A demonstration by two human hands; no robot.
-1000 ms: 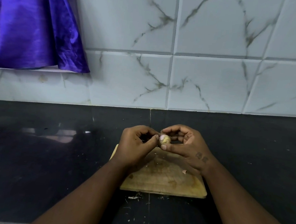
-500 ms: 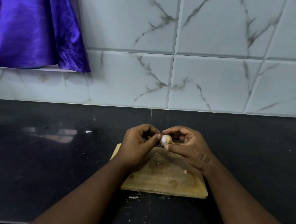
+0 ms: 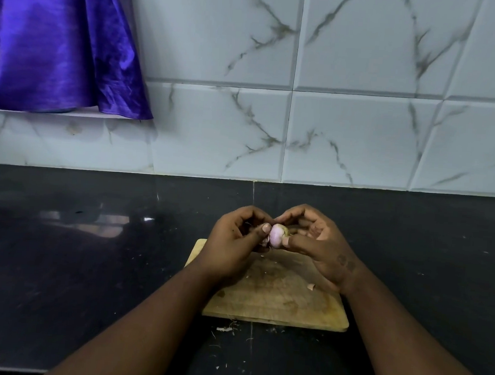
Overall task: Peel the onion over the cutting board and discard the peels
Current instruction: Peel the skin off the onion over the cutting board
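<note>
A small, smooth, pale pink onion [image 3: 276, 238] was held above the far end of the scuffed wooden board [image 3: 276, 303]. The left hand [image 3: 233, 245] and right hand [image 3: 321, 248] pinched it with curled fingers. A papery peel scrap [image 3: 310, 286] lay near the board's right edge. Glossy black table [image 3: 88, 264] spread around the board.

A small pinkish onion [image 3: 276, 238] is held above the far end of the wooden cutting board [image 3: 276, 302]. The left hand [image 3: 230, 243] curls round it with the thumb pressed on its left side, and the right hand [image 3: 322, 248] pinches it from the right. A peel scrap [image 3: 310, 286] lies on the board beside the right wrist. The board sits near the front edge of the dark surface [image 3: 88, 264], with pale bits [image 3: 224, 329] just in front of it. A purple cloth [image 3: 54, 42] hangs over the tiled wall [image 3: 361, 136] behind.
</note>
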